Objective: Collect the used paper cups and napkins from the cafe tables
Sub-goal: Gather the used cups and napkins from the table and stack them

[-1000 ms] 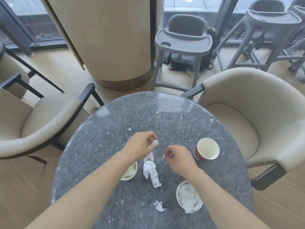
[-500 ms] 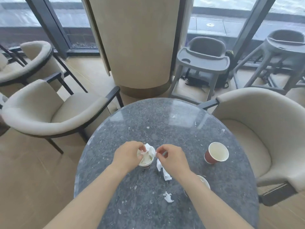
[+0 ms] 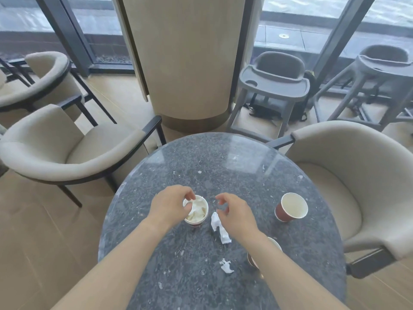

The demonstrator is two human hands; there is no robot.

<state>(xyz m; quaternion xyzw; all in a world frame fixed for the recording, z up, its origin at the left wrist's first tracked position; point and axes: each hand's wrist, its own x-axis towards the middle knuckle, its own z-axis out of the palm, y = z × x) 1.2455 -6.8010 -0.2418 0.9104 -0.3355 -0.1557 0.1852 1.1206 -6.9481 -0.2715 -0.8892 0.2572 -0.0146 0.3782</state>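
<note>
Two hands: left hand (image 3: 169,204) pinches rim of napkin-stuffed cup (image 3: 199,214); right hand (image 3: 234,217) grip slack, empty, above crumpled napkin (image 3: 220,229).

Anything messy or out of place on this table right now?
Yes. Torn napkin litter: a crumpled strip lies beside the stuffed cup, just under the right hand; a smaller scrap sits nearer the person, and tiny white flecks dot the table. No liquid spill shows.

Soft daylight enters through the windows (image 3: 290,30) ahead, leaving a pale glare on the table (image 3: 237,146). Shadows are faint; wide-angle distortion bends the edges.
</note>
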